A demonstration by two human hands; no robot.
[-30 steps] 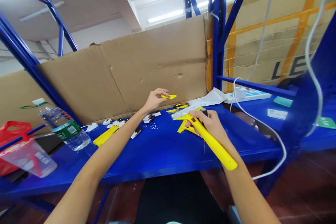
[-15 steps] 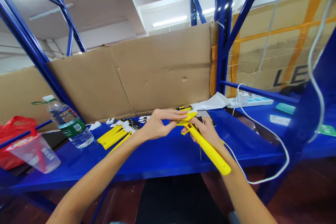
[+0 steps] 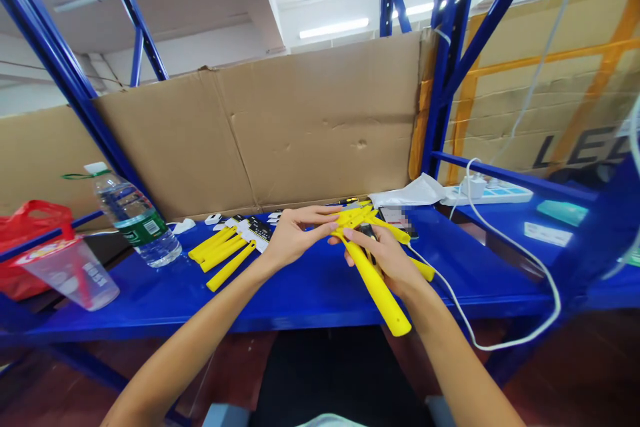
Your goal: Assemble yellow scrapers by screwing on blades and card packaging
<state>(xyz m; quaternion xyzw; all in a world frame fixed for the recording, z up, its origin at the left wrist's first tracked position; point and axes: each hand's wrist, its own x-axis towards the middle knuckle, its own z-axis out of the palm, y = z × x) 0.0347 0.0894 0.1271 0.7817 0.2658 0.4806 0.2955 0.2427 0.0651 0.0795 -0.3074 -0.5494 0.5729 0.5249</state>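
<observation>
Between my two hands is a yellow tool (image 3: 377, 287) with a long round handle and a flat, forked head; its exact kind I cannot make out. My left hand (image 3: 299, 230) pinches the head between thumb and straight fingers. Gripping the same tool near its neck, my right hand (image 3: 383, 250) also has a dark object (image 3: 369, 232) in its palm, mostly hidden by the fingers. More yellow handles (image 3: 423, 269) show behind the right hand. To the left, several yellow-handled tools (image 3: 220, 253) with black-and-white cards lie on the blue table (image 3: 295, 300).
A water bottle (image 3: 143, 220), a clear plastic cup (image 3: 75, 273) and a red bag (image 3: 30, 233) stand at the left. A phone (image 3: 397, 219) and white pouch (image 3: 410, 191) lie behind my hands. A white cable (image 3: 520, 340) loops over the right edge near a power strip (image 3: 500, 193).
The yellow handle has swung slightly left and points more toward me. More yellow handles now show around my right hand. The view has shifted a little.
</observation>
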